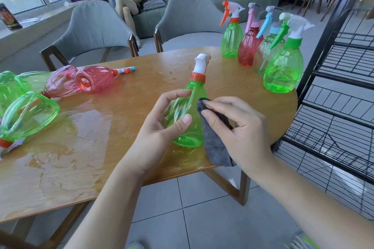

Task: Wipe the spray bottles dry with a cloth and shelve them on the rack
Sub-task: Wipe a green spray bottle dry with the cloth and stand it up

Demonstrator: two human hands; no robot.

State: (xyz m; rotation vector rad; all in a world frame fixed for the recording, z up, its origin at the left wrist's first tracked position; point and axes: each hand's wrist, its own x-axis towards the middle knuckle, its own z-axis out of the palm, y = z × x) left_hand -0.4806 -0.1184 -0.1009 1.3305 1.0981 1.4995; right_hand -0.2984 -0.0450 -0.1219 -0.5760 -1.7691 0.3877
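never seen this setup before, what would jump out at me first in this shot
At centre, the left hand holds a green spray bottle upright while the right hand presses a grey cloth to its side. Four more bottles stand in a row at the table's far right, beside the black wire rack. On the left, green and red bottles lie tipped over near a puddle on the wooden table.

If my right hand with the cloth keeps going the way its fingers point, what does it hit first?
The right hand points left, so it would likely meet the green bottle held by the left hand; the grey cloth appears to touch it already.
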